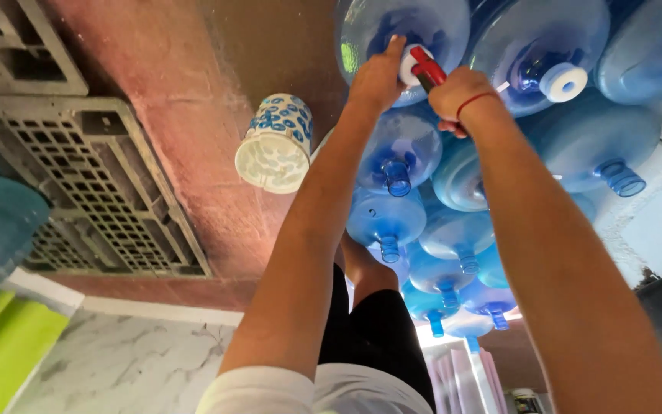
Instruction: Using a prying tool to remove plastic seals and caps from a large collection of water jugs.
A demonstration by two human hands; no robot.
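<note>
Reaching forward, the left hand point(377, 77) grips the white cap point(408, 67) of a large blue water bottle point(404, 31) lying on its side at the top of a stack. The right hand point(457, 92) is closed around a red-handled tool point(427, 69) touching that cap. A neighbouring capped bottle point(538, 46) lies just beside. A patterned basket point(276, 143) stands near the grey pallets point(93, 184).

A water-bottle depot or storeroom: stacked blue water-cooler jugs point(453, 192) lying on their sides, grey plastic pallets point(101, 184), and a bare reddish floor point(178, 92).
</note>
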